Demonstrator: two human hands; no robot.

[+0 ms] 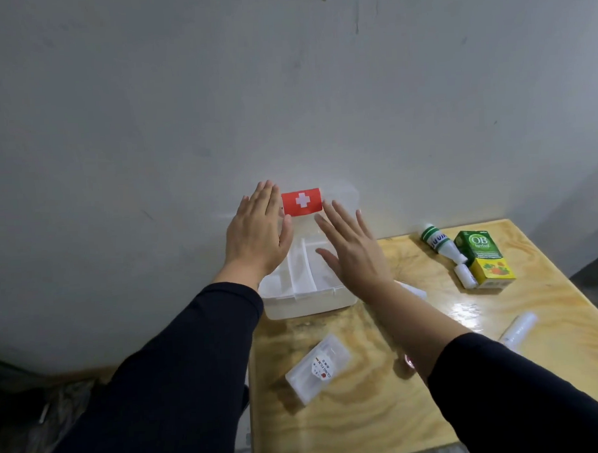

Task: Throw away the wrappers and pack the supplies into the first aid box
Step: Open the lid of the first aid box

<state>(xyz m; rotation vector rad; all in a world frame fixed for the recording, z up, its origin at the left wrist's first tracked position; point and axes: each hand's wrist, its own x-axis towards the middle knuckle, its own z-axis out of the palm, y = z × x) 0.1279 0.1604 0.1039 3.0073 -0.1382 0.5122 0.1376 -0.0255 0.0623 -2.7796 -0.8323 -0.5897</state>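
Observation:
A clear plastic first aid box (307, 299) stands open at the table's far left corner, its lid with a red cross label (302, 201) leaning against the wall. My left hand (256, 233) is held flat over the box's left side, fingers apart and empty. Over its right side hovers my right hand (351, 248), also spread and empty. On the table lie a clear packet with a label (317, 372), a white bottle with a green cap (440, 242), a green and yellow carton (484, 259), a small white roll (466, 276) and a clear wrapper (518, 329).
The wooden table (368, 422) stands against a grey wall (284, 90). Dark plastic bags (31, 409) lie on the floor to the left. A white item (412, 291) peeks out under my right forearm.

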